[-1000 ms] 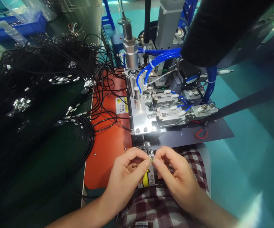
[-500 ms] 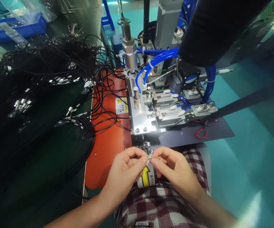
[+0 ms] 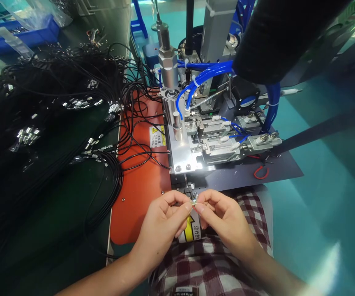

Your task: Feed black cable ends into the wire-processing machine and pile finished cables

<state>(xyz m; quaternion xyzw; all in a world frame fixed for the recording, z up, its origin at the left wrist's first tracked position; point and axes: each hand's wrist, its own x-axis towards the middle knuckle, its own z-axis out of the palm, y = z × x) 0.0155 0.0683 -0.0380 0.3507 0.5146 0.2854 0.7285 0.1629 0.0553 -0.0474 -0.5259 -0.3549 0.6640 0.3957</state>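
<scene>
Both hands meet over my lap, just in front of the machine's near end. Thumb and forefinger of my left hand (image 3: 165,220) are pinched together on some thin coloured wires (image 3: 194,203). My right hand (image 3: 227,218) is closed the same way, its fingertips on the other side of these wires. Only a short, pale yellowish and reddish bit shows between the fingers; the rest is hidden. Right behind the fingertips is the machine's track (image 3: 190,187), and below them a white label with a yellow arrow (image 3: 189,230).
A metal machine (image 3: 180,150) with blue air hoses (image 3: 214,68) stands ahead. To its left, black cables (image 3: 142,158) cross an orange plate (image 3: 140,193). Bundled cables with silvery ends (image 3: 28,135) cover the left table. Red-handled scissors or snips (image 3: 261,172) lie at right.
Both hands stay almost in place, still pinched together. The fingertips have shifted slightly around the wires, and the visible bit between them looks a little different.
</scene>
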